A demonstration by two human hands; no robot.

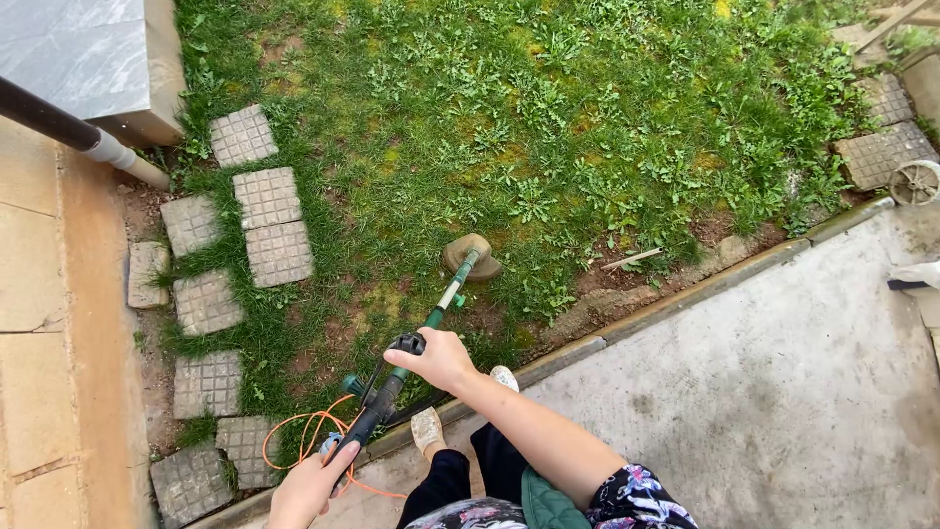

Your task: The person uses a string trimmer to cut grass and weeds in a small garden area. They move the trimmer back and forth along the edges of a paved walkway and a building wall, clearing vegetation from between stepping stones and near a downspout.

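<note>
Head view, left to right: square paving stones (266, 196) lie in a staggered line along the lawn's left edge. The left hand (308, 487) is closed around the rear grip of the green grass trimmer (431, 318), beside a looped orange cable (313, 431). The right hand (438, 359) is closed on the front handle. The trimmer head (471, 257) sits low over the grass (548, 118). A concrete slab (783, 382) lies at right.
</note>
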